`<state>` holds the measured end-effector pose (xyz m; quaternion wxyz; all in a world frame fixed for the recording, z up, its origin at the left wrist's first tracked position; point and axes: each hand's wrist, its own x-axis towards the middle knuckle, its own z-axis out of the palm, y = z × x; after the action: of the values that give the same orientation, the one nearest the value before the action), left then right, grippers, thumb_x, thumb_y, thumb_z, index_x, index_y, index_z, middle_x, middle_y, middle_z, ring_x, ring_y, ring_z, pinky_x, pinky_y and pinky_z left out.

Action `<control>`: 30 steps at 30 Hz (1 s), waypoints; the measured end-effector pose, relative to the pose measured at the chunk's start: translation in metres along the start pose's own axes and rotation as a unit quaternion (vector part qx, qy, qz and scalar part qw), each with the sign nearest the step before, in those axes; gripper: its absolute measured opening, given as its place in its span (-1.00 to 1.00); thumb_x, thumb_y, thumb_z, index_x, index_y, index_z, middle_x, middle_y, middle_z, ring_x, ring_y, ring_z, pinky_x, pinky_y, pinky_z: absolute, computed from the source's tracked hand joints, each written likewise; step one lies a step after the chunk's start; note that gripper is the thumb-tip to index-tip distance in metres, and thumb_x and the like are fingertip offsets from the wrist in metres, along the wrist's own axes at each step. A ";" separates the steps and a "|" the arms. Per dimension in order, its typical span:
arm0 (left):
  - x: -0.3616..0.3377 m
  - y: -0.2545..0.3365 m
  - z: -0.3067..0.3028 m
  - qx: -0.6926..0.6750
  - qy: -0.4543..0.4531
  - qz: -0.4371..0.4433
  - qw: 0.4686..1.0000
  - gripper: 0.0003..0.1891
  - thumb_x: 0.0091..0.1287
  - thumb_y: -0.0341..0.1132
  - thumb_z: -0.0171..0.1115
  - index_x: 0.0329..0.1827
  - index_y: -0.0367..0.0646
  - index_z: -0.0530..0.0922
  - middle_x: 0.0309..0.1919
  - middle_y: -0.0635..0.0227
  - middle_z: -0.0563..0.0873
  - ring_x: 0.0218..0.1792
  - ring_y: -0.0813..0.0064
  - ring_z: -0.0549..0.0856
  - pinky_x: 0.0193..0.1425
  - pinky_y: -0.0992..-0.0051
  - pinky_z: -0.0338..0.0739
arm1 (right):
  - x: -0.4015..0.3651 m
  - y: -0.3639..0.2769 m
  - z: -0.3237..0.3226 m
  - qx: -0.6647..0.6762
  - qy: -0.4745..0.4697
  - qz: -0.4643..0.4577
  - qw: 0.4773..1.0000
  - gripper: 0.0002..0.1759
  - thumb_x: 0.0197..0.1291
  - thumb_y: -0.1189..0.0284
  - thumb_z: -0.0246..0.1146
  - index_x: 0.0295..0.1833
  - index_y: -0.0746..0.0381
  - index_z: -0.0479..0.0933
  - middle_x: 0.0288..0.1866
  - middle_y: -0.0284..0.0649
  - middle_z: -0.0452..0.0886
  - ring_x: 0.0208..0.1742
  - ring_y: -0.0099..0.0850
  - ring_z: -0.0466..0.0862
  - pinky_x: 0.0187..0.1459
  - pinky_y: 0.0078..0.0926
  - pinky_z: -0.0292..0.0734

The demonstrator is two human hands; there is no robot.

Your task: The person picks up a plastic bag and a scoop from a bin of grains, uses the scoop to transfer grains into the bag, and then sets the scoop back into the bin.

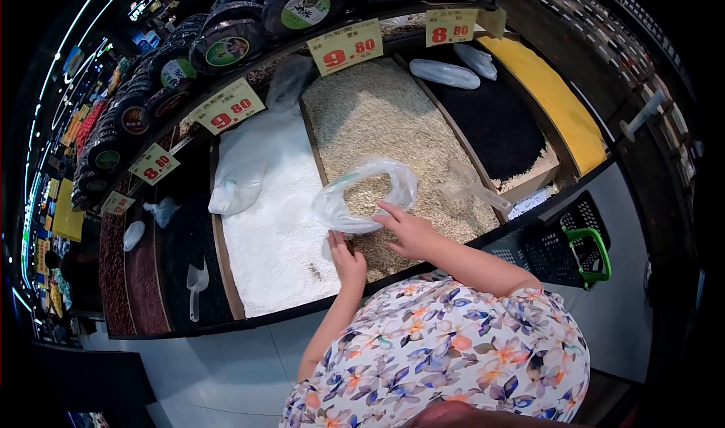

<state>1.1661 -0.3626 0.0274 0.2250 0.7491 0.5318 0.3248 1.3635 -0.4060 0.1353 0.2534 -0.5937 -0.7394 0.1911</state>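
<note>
Much of the far left is bent and dim at the lens edge: the shelves there blur into coloured specks, and the leftmost bin of dark red beans [113, 277] is partly cut by shadow. Next comes a dark-grain bin with a clear scoop [196, 281] lying in it, then the white rice bin [276, 239], where a filled bag [238, 179] rests at the back. Above, round packs [226, 46] line a shelf over red-numbered price tags [228, 105]; their small print is unreadable. The left hand [349, 260] reaches over the counter edge, fingers pressed together against the lower fold of the plastic bag [362, 194] — the film hides whether they pinch it. The bag hangs open-mouthed just above the tan grain bin [377, 111], some grain showing through it. The right hand [408, 230] lies palm down at the bag's rim, forefinger stretched along it, thumb tucked under and holding the film. Farther right sit another clear scoop [476, 186], a black grain bin [491, 122] with two bags, and yellow grain [555, 99]. A black basket [563, 243] with a green handle [593, 250] stands below — half hidden by the counter. Pale floor tiles [226, 360] show underneath, beside a floral sleeve.
</note>
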 end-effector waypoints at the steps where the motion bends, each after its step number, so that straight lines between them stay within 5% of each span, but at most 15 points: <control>1: -0.001 0.000 0.000 0.000 0.003 -0.001 1.000 -0.32 0.08 -0.55 0.02 0.35 -0.32 0.08 0.34 -0.15 0.09 0.38 -0.08 0.05 0.41 0.18 0.01 | 0.003 0.000 0.002 -0.001 -0.001 -0.003 1.000 -0.36 -0.07 0.41 0.28 0.21 0.09 0.28 0.29 -0.08 0.26 0.00 -0.08 0.54 -0.10 -0.22 0.53; 10: -0.001 0.000 0.002 0.018 0.000 -0.008 1.000 -0.31 0.07 -0.50 0.04 0.35 -0.29 0.08 0.33 -0.14 0.09 0.36 -0.11 0.07 0.40 0.15 0.01 | 0.025 0.019 0.018 -0.054 0.063 0.028 0.996 -0.42 -0.14 0.49 0.29 0.12 0.10 0.38 -0.10 -0.14 0.47 -0.08 -0.15 0.53 -0.08 -0.26 0.49; 15: 0.001 0.005 -0.001 -0.001 0.001 -0.006 1.000 -0.32 0.08 -0.48 0.06 0.35 -0.26 0.11 0.33 -0.14 0.09 0.35 -0.13 0.08 0.40 0.14 0.03 | 0.034 0.023 0.008 -0.048 0.078 -0.007 0.996 -0.82 -0.07 0.46 0.25 -0.26 0.16 0.55 -0.32 -0.20 0.50 -0.16 -0.17 0.52 -0.19 -0.23 0.48; 25: 0.011 0.015 -0.013 -0.005 -0.010 -0.001 1.000 -0.21 0.02 -0.44 0.22 0.36 -0.27 0.07 0.33 -0.14 0.10 0.35 -0.12 0.09 0.39 0.17 0.04 | 0.036 0.007 -0.023 0.043 0.156 -0.017 0.987 -0.86 -0.08 0.49 0.26 -0.31 0.18 0.54 -0.31 -0.21 0.51 -0.22 -0.16 0.53 -0.23 -0.25 0.47; 30: 0.041 0.034 -0.031 -0.147 -0.001 0.022 0.989 -0.12 -0.02 -0.37 0.33 0.36 -0.31 0.03 0.29 -0.13 0.20 0.32 -0.03 0.19 0.38 0.23 0.09 | 0.033 0.001 -0.044 0.000 0.149 -0.042 0.988 -0.84 -0.07 0.47 0.26 -0.29 0.17 0.52 -0.30 -0.22 0.54 -0.25 -0.16 0.56 -0.22 -0.27 0.48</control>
<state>1.1748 -0.3350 0.0817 0.3263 0.7199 0.4611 0.4034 1.3851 -0.3748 0.1748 0.3687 -0.5836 -0.7179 0.0900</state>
